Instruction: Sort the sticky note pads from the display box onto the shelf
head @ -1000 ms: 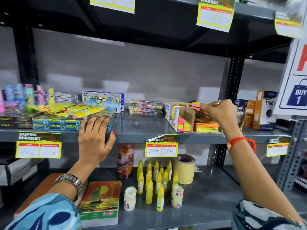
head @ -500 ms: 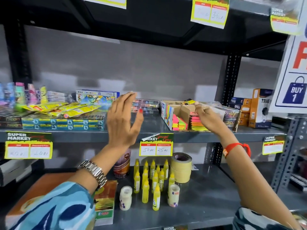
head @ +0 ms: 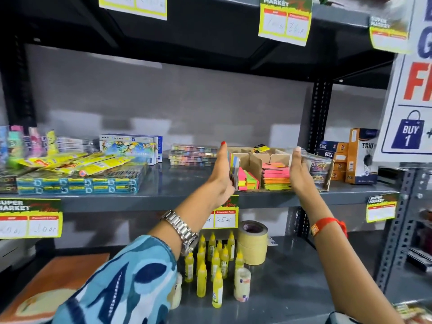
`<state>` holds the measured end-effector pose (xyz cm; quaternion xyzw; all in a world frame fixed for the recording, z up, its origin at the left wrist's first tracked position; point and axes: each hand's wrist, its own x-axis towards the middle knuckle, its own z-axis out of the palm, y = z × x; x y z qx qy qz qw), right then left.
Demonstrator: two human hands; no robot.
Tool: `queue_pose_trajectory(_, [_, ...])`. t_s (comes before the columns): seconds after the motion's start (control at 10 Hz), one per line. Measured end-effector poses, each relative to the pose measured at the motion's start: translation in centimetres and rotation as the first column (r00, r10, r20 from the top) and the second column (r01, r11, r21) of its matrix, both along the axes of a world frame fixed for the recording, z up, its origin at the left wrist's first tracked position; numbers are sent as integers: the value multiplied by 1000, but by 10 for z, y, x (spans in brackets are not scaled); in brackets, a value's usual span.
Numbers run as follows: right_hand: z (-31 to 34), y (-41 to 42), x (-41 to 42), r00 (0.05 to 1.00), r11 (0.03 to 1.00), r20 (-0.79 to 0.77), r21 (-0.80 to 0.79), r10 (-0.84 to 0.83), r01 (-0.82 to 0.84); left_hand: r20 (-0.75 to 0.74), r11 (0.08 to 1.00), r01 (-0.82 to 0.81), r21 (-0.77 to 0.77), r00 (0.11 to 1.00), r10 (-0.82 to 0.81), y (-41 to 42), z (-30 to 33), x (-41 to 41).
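Observation:
An open cardboard display box (head: 255, 160) with dividers stands on the grey middle shelf (head: 182, 183). In it lie stacked pink, orange and yellow sticky note pads (head: 275, 177), with smaller neon pads (head: 248, 181) in its left compartment. A small yellow and black pack (head: 260, 148) rests at the box's back. My left hand (head: 222, 176) lies flat against the box's printed left side, fingers pointing up. My right hand (head: 299, 175) presses flat against the right side, so the box sits clamped between both palms.
A clear bag of rubber bands (head: 320, 171) touches the box on the right, then TRIO boxes (head: 361, 157). Flat pastel boxes (head: 192, 155), crayon boxes (head: 131, 146) and blue packs (head: 79, 182) lie to the left. Glue bottles (head: 215, 260) and masking tape (head: 253, 242) stand on the lower shelf.
My left hand left the shelf's front edge and swung right to the box's left side. My right hand came down from above the box to its right side.

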<state>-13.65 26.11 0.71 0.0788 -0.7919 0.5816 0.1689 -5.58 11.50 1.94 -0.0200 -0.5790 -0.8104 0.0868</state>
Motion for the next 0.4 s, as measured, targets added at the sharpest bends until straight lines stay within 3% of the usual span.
queue_pose_trajectory(0.2, [-4,-5,-2,999,999,-34,14,41,-41,-19,997,-71,-22,997,71,-1,-5,-14])
queue_pose_trajectory(0.3, [-5,-3,-1,996,998,-68,37,52,-50,1,999,-31,7,1000,31,-6,-4,-16])
queue_pose_trajectory(0.4, [-6,4,4,991,999,-135,28,-24,28,-15,999,-31,-40,999,31,-6,-2,-7])
